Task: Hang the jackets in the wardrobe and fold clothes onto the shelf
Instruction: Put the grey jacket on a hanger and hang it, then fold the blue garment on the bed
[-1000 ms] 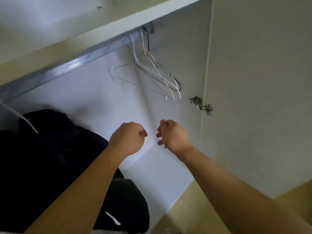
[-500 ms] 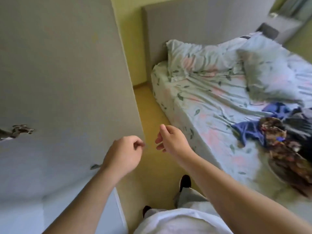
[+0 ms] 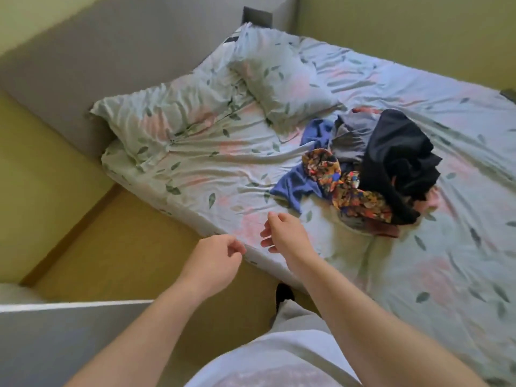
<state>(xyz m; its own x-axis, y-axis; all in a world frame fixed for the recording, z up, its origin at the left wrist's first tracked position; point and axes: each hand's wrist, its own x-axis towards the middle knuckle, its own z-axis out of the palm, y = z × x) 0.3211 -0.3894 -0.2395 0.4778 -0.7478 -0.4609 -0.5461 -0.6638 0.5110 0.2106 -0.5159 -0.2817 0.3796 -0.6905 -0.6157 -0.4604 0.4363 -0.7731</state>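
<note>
A pile of clothes lies on the bed (image 3: 195, 169): a black garment (image 3: 399, 160) on top, a grey piece (image 3: 349, 138), a blue garment (image 3: 296, 185) and a colourful patterned one (image 3: 346, 191). My left hand (image 3: 215, 263) hovers over the floor by the bed's edge, fingers loosely curled, holding nothing. My right hand (image 3: 284, 236) is just above the bed's near edge, fingers relaxed and empty, a short way in front of the pile. The wardrobe's inside is out of view.
Two pillows (image 3: 173, 121) lie at the head of the bed against a grey headboard (image 3: 111, 43). A wardrobe door's edge (image 3: 69, 305) crosses the lower left. Yellow floor (image 3: 125, 247) runs between door and bed. My legs and a dark shoe (image 3: 283, 294) show below.
My view has swung from the wardrobe rail and hangers round to the bed. Both hands stayed empty and now reach nearer the clothes pile.
</note>
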